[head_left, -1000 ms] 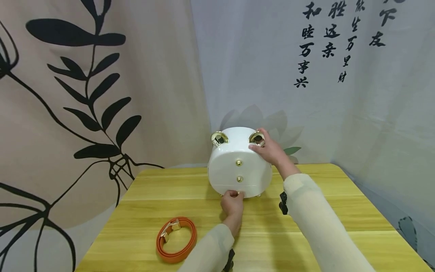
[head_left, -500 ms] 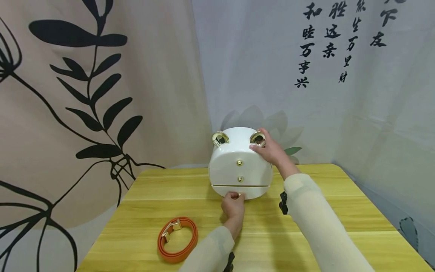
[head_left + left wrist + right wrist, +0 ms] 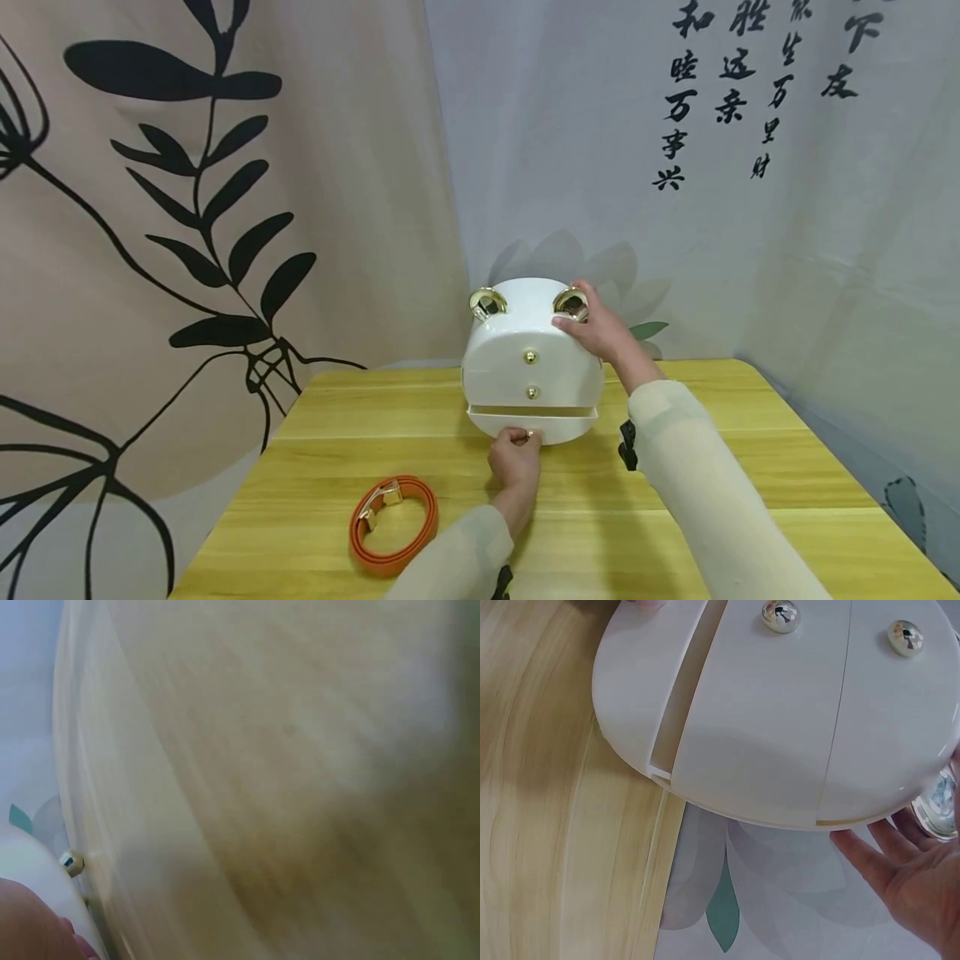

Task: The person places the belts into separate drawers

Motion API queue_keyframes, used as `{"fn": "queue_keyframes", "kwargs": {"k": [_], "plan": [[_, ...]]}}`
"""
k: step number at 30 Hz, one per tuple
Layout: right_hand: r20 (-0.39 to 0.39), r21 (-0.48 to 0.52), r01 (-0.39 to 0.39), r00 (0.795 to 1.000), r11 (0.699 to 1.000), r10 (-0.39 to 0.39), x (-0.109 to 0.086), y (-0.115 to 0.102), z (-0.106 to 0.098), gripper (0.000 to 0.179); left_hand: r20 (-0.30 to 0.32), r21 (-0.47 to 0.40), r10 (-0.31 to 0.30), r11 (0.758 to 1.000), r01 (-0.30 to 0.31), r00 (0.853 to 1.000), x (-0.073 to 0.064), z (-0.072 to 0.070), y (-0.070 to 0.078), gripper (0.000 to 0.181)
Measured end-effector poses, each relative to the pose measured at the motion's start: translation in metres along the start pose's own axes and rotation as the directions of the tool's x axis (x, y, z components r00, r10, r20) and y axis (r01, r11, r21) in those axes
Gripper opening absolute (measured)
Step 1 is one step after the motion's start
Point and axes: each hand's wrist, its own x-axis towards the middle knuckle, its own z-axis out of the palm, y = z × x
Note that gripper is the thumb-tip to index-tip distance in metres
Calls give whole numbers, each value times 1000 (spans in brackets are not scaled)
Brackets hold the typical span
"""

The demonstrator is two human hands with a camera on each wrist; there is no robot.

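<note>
A glossy white rounded drawer box (image 3: 495,367) with two gold-rimmed ears stands toward the back of the table. Its bottom drawer (image 3: 566,429) is pulled part way out, leaving a gap above the drawer front. My left hand (image 3: 515,462) pinches the small gold knob (image 3: 530,433) on that drawer; in the left wrist view the hand shows only at the lower left corner. At the box's upper right, my right hand (image 3: 603,333) holds the box around one gold ear (image 3: 572,303). Fingers (image 3: 866,859) of that hand touch the box's side in the right wrist view.
A coiled orange strap (image 3: 393,562) with gold metal clasps lies on the wooden table (image 3: 315,467), left of my left forearm. Right behind the table hangs a printed cloth (image 3: 360,167) with dark leaves and writing.
The bottom drawer has come out from flush to part way open, drawn toward me by my left hand. My right hand has kept its hold on the box.
</note>
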Motion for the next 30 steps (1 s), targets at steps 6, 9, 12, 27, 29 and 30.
{"fn": "queue_keyframes", "kwargs": {"k": [6,9,12,27,29,30], "plan": [[1,5,-4,1000,1000,4,-1,-3,-1,76,11,14,4,1000,-4,1000,-4,-6,1,16],[3,-2,-7,1000,1000,7,-1,-3,-1,77,12,19,13,1000,-14,1000,-7,-9,1,16],[3,-9,-10,1000,1000,10,0,-2,-2,79,19,6,16,1000,-16,1000,-10,-12,1,16],[12,-7,-4,1000,1000,4,-2,-1,-3,78,52,-20,-14,1000,15,999,-30,-24,2,16],[10,-8,2,1000,1000,-2,-1,-1,-2,78,50,-16,-16,1000,17,999,-32,-26,2,16],[9,-9,5,1000,1000,-5,-1,-1,-2,78,50,-13,-16,1000,16,999,-32,-26,2,16]]}}
